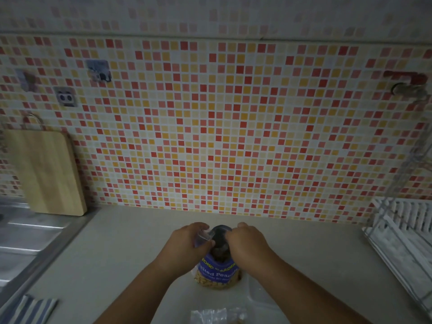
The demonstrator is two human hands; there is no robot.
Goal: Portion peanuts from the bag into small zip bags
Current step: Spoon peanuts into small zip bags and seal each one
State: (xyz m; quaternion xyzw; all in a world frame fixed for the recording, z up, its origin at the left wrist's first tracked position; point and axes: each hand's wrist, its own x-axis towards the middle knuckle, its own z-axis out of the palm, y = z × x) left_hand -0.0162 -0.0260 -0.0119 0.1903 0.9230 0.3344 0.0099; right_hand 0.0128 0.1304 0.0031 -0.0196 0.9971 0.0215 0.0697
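Observation:
A blue bag of salted peanuts (218, 271) stands upright on the pale counter (121, 258), its mouth spread open and dark inside. My left hand (187, 242) grips the left edge of the mouth, pinching clear plastic there. The right edge is held by my right hand (247, 242). Peanuts show through the clear lower part of the bag. A small clear zip bag (217, 315) lies flat at the bottom of the view, close to me, with something brown in it.
A steel sink (25, 232) lies at the left, with a wooden cutting board (46, 171) leaning on the tiled wall. A striped cloth (28, 309) sits at the lower left. A white dish rack (402, 232) stands at the right, under a wall tap (406, 87).

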